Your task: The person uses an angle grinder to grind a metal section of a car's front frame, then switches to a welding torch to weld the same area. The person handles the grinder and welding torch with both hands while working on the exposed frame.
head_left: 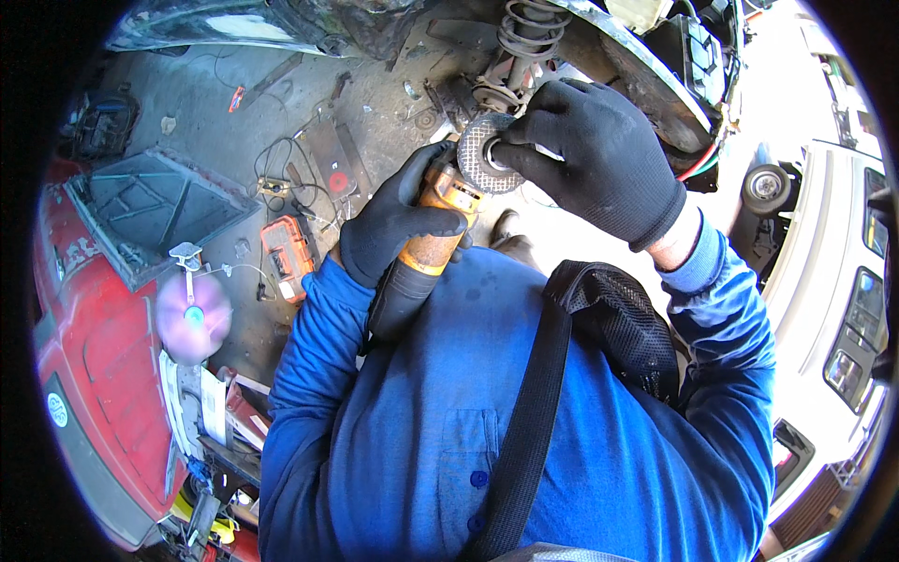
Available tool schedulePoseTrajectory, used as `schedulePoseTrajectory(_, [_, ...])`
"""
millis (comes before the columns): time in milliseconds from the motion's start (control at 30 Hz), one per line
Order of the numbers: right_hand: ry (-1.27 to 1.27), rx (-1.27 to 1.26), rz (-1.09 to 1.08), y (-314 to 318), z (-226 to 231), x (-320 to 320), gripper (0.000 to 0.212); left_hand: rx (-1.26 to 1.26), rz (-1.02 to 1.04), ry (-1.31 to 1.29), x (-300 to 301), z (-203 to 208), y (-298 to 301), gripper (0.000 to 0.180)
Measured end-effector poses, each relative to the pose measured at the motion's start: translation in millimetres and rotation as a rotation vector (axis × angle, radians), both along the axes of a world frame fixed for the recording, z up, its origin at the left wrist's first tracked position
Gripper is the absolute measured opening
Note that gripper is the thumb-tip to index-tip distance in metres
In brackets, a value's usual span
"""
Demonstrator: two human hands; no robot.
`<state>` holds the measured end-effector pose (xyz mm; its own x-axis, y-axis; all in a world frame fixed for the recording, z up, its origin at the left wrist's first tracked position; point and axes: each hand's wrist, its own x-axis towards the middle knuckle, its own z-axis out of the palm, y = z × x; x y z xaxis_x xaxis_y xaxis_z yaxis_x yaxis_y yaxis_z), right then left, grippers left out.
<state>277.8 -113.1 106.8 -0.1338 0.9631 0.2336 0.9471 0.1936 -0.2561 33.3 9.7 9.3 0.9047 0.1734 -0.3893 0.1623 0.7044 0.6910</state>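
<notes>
— What sort of place is this looking like?
— A car repair yard: a coil spring (530,26) is showing under a wheel arch, tools are lying across the oily concrete floor (201,112), and a white vehicle (829,272) is standing right.

I see my gloved left hand (398,225) wrapped around the orange angle grinder (433,234), while my gloved right hand (599,159) pinches its grey disc (482,159). A coil spring (529,28) sits just beyond both hands.
</notes>
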Motion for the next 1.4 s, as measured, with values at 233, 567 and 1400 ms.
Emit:
schedulePoseTrajectory(233, [0.022, 0.016, -0.017, -3.6, 2.3, -3.2, 0.019, 0.021, 0.011, -0.002, 1.5, 0.5, -1.6, 0.091])
schedulePoseTrajectory(567, [-0.041, -0.009, 0.007, -4.5, 5.4, -4.4, 0.022, 0.074, 0.04, -0.035, -0.5, -8.0, -2.7, 0.089])
schedulePoseTrajectory(1400, [0.028, -0.003, 0.041, -4.4, -7.2, -5.4, 0.035, 0.134, 0.085, 0.055, -1.0, 2.7, -14.0, 0.084])
